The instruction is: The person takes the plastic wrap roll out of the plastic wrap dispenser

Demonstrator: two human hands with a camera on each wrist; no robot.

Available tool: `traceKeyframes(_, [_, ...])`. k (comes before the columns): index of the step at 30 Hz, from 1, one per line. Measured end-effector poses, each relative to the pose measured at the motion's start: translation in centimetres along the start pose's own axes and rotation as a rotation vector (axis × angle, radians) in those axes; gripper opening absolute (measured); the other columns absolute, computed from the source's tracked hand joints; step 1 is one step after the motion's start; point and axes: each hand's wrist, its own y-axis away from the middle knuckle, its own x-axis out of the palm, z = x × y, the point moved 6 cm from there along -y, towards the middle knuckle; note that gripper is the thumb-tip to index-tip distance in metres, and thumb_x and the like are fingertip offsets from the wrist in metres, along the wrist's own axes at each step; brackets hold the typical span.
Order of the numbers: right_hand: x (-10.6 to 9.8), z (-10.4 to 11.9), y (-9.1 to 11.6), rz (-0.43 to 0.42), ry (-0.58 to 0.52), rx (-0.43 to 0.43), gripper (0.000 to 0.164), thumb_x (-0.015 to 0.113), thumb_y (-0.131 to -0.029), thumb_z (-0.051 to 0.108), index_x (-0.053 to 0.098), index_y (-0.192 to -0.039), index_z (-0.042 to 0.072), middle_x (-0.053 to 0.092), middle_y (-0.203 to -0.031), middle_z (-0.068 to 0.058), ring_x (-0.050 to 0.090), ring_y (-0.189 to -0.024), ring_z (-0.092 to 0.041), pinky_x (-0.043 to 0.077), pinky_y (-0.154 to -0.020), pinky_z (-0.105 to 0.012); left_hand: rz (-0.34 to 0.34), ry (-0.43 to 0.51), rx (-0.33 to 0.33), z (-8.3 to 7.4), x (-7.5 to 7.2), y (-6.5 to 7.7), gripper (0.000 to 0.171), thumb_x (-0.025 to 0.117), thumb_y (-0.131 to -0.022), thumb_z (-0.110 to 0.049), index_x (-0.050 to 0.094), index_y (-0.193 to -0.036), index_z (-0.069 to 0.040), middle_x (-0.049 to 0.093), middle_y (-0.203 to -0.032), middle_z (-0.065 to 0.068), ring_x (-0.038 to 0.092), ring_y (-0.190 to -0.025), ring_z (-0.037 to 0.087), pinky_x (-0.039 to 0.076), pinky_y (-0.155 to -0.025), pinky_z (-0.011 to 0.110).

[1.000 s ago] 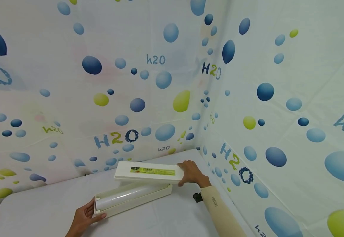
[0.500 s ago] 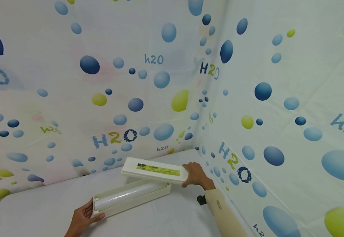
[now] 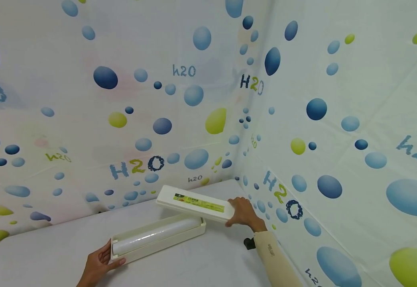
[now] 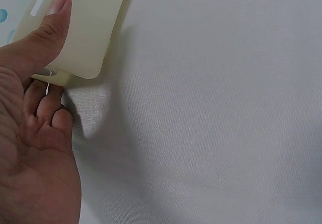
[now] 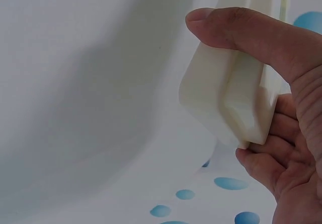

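Observation:
A long cream box [image 3: 165, 244] lies on the white table, holding a roll of clear plastic wrap [image 3: 158, 236]. My left hand [image 3: 98, 263] grips its left end; in the left wrist view the thumb lies along the outside of the box wall [image 4: 88, 38], with the fingers at the far side. My right hand [image 3: 243, 214] holds the right end of the white lid [image 3: 194, 204], which bears a yellow-green label. The lid is raised behind the box, angled across its right end. In the right wrist view, thumb and fingers pinch the lid's end [image 5: 201, 88] from opposite sides.
The white-covered table [image 3: 50, 255] runs back to a wall sheet [image 3: 68, 131] with blue and green dots. A second printed sheet [image 3: 355, 179] stands along the right side. A small black object [image 3: 249, 243] sits beside my right forearm.
My right hand has carried the lid right and slightly back, its left end swinging farther from the box. More of the wrap roll shows. My left hand keeps its grip on the box.

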Motion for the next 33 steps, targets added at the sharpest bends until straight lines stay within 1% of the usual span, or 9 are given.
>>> traceKeyframes(6, [0.0, -1.4, 0.6, -0.022, -0.002, 0.045, 0.08, 0.107, -0.06, 0.034, 0.079, -0.129, 0.005, 0.072, -0.094, -0.001, 0.055, -0.084, -0.015, 0.047, -0.074, -0.031, 0.002, 0.004, 0.011, 0.0, 0.0, -0.1, 0.1, 0.088, -0.093, -0.009, 0.022, -0.163, 0.018, 0.029, -0.167, 0.034, 0.044, -0.107, -0.031, 0.05, -0.09, -0.003])
traceKeyframes(9, [-0.2, -1.8, 1.0, -0.036, -0.006, 0.057, 0.079, 0.107, -0.058, 0.035, 0.079, -0.126, 0.005, 0.072, -0.091, 0.0, 0.056, -0.081, -0.014, 0.047, -0.07, -0.029, 0.003, 0.011, 0.015, 0.0, 0.0, 0.0, 0.1, 0.087, -0.093, -0.008, 0.021, -0.164, 0.018, 0.029, -0.168, 0.034, 0.043, -0.107, -0.031, 0.05, -0.09, -0.004])
traceKeyframes(16, [-0.4, -2.6, 2.1, -0.067, 0.014, 0.068, 0.069, 0.106, -0.058, 0.034, 0.08, -0.116, 0.008, 0.07, -0.085, 0.002, 0.055, -0.076, -0.013, 0.045, -0.066, -0.028, 0.014, 0.006, -0.006, -0.1, 0.1, -0.1, 0.102, 0.087, -0.094, -0.012, 0.02, -0.165, 0.016, 0.026, -0.17, 0.033, 0.042, -0.109, -0.032, 0.048, -0.092, -0.004])
traceKeyframes(20, [-0.4, -3.0, 2.8, -0.079, 0.009, 0.08, 0.064, 0.106, -0.058, 0.031, 0.079, -0.111, 0.007, 0.069, -0.082, 0.001, 0.055, -0.075, -0.014, 0.045, -0.065, -0.029, 0.016, 0.018, -0.012, -0.1, 0.2, 0.1, 0.101, 0.087, -0.094, -0.01, 0.02, -0.165, 0.017, 0.026, -0.169, 0.033, 0.043, -0.108, -0.032, 0.049, -0.091, -0.004])
traceKeyframes(26, [-0.1, -4.0, 3.8, -0.09, -0.013, 0.136, 0.066, 0.107, -0.057, 0.031, 0.08, -0.112, 0.006, 0.069, -0.084, 0.001, 0.056, -0.077, -0.015, 0.046, -0.067, -0.031, 0.015, 0.061, 0.012, 0.0, 0.2, 0.2, 0.1, 0.086, -0.093, -0.005, 0.019, -0.164, 0.018, 0.026, -0.168, 0.034, 0.045, -0.107, -0.03, 0.051, -0.089, -0.003])
traceKeyframes(33, [0.2, -5.2, 4.5, -0.103, -0.011, 0.193, 0.069, 0.108, -0.055, 0.032, 0.08, -0.113, 0.007, 0.069, -0.085, 0.001, 0.057, -0.078, -0.015, 0.048, -0.066, -0.031, 0.008, 0.048, 0.022, 0.1, 0.1, 0.1, 0.103, 0.088, -0.091, -0.008, 0.02, -0.164, 0.018, 0.027, -0.167, 0.035, 0.045, -0.108, -0.031, 0.05, -0.09, -0.004])
